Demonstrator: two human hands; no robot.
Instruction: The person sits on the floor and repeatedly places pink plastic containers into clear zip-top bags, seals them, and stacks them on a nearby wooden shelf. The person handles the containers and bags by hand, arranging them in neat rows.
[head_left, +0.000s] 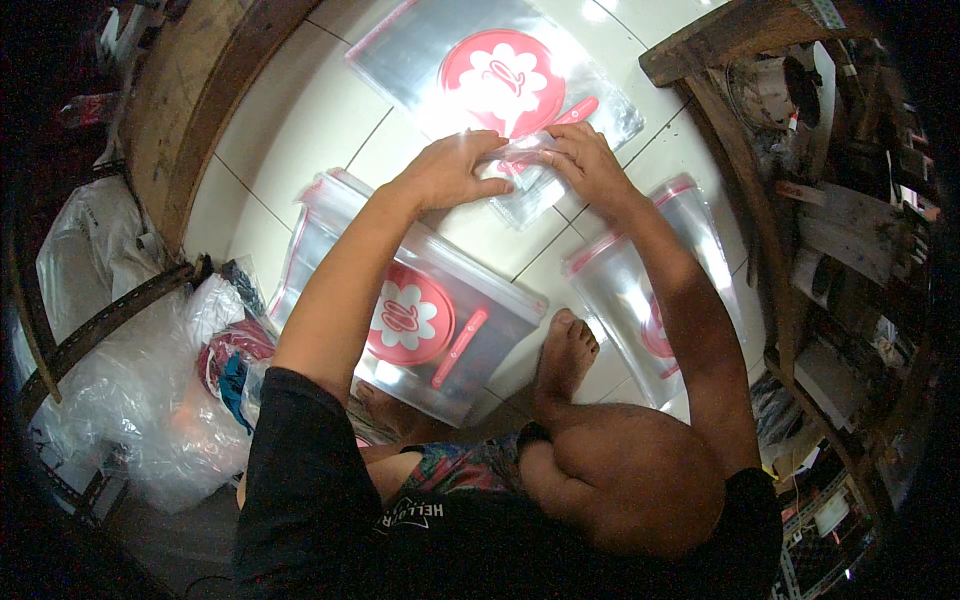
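Note:
A large clear plastic bag (495,75), printed with a pink circle, a white flower and a pink strip, lies on the floor at the far middle. My left hand (455,170) grips plastic by the bag's near edge, its fingers curled over and the thumb underneath. Opposite it, my right hand (590,165) pinches the same bunched plastic. A clear piece with pink print (530,200) hangs below my fingers; whether it is a fold of the large bag or a separate bag, I cannot tell.
Matching stacks of clear printed bags lie nearer, one at left (470,290) and one at right (625,270). My bare foot (567,355) stands between them. Crumpled plastic (120,420) heaps at the left. Wooden frames (235,80) border the tiled floor (250,170).

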